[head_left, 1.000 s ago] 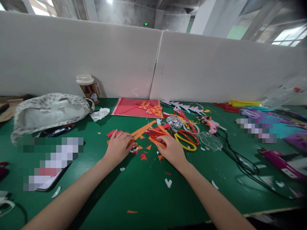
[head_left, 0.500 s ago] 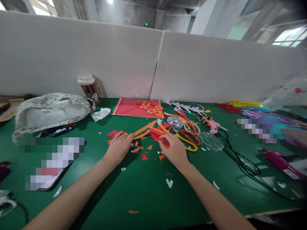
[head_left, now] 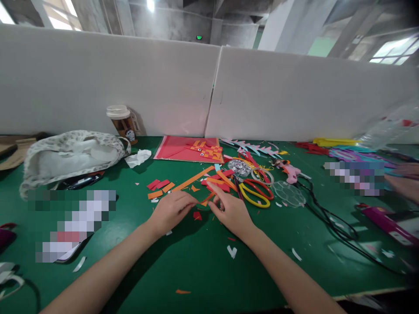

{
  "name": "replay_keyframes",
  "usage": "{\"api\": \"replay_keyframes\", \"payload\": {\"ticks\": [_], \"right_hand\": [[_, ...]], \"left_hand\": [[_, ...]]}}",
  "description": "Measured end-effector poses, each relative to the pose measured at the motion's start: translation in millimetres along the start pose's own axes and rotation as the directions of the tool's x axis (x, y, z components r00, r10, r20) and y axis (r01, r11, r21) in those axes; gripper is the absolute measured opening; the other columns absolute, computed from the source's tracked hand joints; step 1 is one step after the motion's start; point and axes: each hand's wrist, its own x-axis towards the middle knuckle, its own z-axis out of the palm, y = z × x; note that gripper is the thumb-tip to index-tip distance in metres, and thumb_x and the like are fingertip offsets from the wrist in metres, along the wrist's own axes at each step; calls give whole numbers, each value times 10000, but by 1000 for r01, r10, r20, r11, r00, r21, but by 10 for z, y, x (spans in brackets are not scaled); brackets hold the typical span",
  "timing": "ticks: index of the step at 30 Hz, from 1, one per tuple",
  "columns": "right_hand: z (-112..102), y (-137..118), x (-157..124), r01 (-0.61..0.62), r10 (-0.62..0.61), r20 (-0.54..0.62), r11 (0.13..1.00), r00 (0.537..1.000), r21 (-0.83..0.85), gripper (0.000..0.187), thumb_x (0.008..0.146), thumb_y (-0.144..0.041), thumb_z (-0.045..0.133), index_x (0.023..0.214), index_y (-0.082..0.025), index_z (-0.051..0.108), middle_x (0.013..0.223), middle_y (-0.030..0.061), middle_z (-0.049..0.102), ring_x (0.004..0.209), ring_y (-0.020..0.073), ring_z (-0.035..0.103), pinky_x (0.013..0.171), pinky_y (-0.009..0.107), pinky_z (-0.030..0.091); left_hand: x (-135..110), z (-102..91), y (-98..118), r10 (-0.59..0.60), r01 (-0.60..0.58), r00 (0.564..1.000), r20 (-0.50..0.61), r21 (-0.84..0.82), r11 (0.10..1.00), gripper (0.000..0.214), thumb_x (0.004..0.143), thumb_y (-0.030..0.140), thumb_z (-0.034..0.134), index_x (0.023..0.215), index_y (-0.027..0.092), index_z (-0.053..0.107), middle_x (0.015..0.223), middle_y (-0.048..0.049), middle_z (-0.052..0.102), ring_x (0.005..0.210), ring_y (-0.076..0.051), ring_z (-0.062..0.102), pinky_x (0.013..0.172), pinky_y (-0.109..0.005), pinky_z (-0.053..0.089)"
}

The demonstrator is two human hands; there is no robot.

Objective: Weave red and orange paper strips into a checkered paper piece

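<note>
Over the middle of the table my left hand pinches one end of a short orange paper strip. The strip's other end lies between the thumb and fingers of my right hand; the exact contact is partly hidden. Just beyond the hands lie a longer orange strip, cut red pieces and a small heap of red and orange strips. Scissors with yellow and orange handles rest to the right of my right hand. A red scrap is below the fingertips.
Behind are a red sheet with woven paper fish and a white partition. On the left stand a cup, a fabric pouch and a blurred-out phone. A pink glue gun with black cable lies right, near another person's hand.
My hands have come closer together and toward me, off the paper pieces. The short orange strip is now between them. Another person's hand shows more at the right edge.
</note>
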Motion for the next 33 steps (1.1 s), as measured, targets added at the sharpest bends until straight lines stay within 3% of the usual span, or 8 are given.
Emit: {"api": "replay_keyframes", "payload": {"ticks": [5, 10, 13, 16, 20, 24, 28, 33], "right_hand": [[8, 44, -22, 9, -9, 5, 1000, 1000, -1, 292, 804, -181, 456, 1033, -247, 624, 955, 31, 675, 857, 188, 623, 748, 282, 464], [7, 44, -39, 39, -39, 19, 999, 999, 21, 330, 756, -133, 479, 1048, -231, 600, 952, 39, 661, 818, 180, 620, 701, 263, 462], [-9, -5, -50, 133, -136, 56, 990, 989, 48, 224, 765, -171, 509, 960, -216, 610, 918, 43, 644, 777, 166, 605, 654, 245, 438], [-54, -81, -52, 238, -246, 118, 968, 962, 74, 133, 787, -314, 555, 821, -191, 592, 844, 50, 615, 736, 157, 568, 613, 238, 401], [-96, -146, -46, 289, -305, 148, 950, 941, 121, 327, 804, -475, 526, 673, -176, 516, 639, 11, 515, 613, 131, 478, 553, 240, 335], [-81, -134, -44, 238, -255, 80, 954, 964, 180, 323, 900, -333, 406, 628, -177, 481, 596, -3, 459, 590, 114, 433, 557, 238, 311], [-73, -132, -38, 135, -142, 13, 963, 990, 235, 355, 898, -308, 399, 569, -182, 434, 556, -16, 407, 544, 105, 406, 540, 237, 308], [-78, -162, -24, 76, -89, 22, 939, 996, 337, 374, 898, -322, 386, 567, -182, 490, 581, 6, 505, 562, 114, 467, 555, 238, 345]], "left_hand": [[-24, 61, 95, 78, -74, 995, 55, -64, 995, 231, 883, 193, 406, 988, 228, 608, 947, -29, 679, 886, -154, 600, 783, -281, 468], [-16, 73, 90, 45, -42, 999, 18, -158, 987, 205, 875, 207, 436, 975, 227, 614, 898, -25, 684, 849, -142, 614, 776, -268, 480], [-13, 85, 98, -13, 6, 999, -30, -233, 972, 146, 846, 229, 505, 939, 219, 617, 858, -20, 681, 799, -132, 623, 756, -255, 489], [-11, 90, 124, -157, 124, 985, -73, -338, 933, 97, 801, 256, 575, 863, 198, 620, 820, -25, 669, 745, -128, 626, 691, -232, 507], [13, 72, 150, -386, 300, 921, -53, -536, 789, 151, 729, 303, 653, 791, 174, 602, 800, -25, 651, 714, -133, 629, 668, -235, 519], [57, 45, 129, -541, 400, 841, -10, -663, 633, 226, 677, 318, 697, 791, 164, 577, 775, -8, 626, 636, -109, 595, 602, -218, 492], [105, 24, 98, -625, 419, 779, 50, -783, 460, 279, 669, 301, 703, 849, 155, 548, 663, 18, 589, 601, -100, 574, 560, -200, 470], [142, -1, 114, -615, 416, 765, 195, -878, 239, 485, 651, 284, 718, 1082, 165, 531, 876, -21, 627, 707, -92, 585, 641, -202, 495]]}}
